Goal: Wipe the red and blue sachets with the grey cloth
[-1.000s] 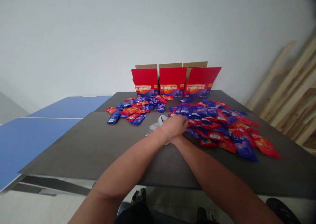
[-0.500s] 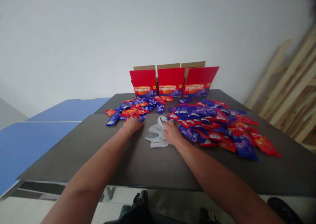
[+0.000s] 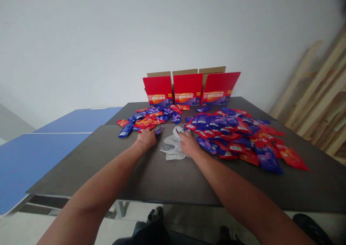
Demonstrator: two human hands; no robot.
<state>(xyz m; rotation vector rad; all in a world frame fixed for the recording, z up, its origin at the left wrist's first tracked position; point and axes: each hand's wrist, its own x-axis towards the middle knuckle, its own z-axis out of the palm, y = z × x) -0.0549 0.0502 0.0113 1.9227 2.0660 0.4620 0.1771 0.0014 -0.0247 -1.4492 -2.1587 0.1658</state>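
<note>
My left hand (image 3: 146, 138) is closed at the near edge of the left pile of red and purple pouches (image 3: 147, 119). The tip of a purple pouch (image 3: 158, 130) sticks out past its fingers, and the rest of that pouch is hidden by the hand. My right hand (image 3: 188, 143) grips the top of a crumpled light grey cloth (image 3: 173, 147), which lies spread on the dark table (image 3: 173, 182). Just right of that hand lies a larger pile of red and purple pouches (image 3: 232, 135).
Three open red cartons (image 3: 160, 90) stand side by side at the table's back edge, against the wall. A blue table-tennis table (image 3: 62, 140) adjoins on the left. Wooden slats (image 3: 321, 93) lean at the right. A dark shoe (image 3: 310, 228) shows below the front edge.
My left hand has drawn slightly toward me and right, with the purple pouch's tip now tilted up beside it. The right hand and the cloth have hardly moved.
</note>
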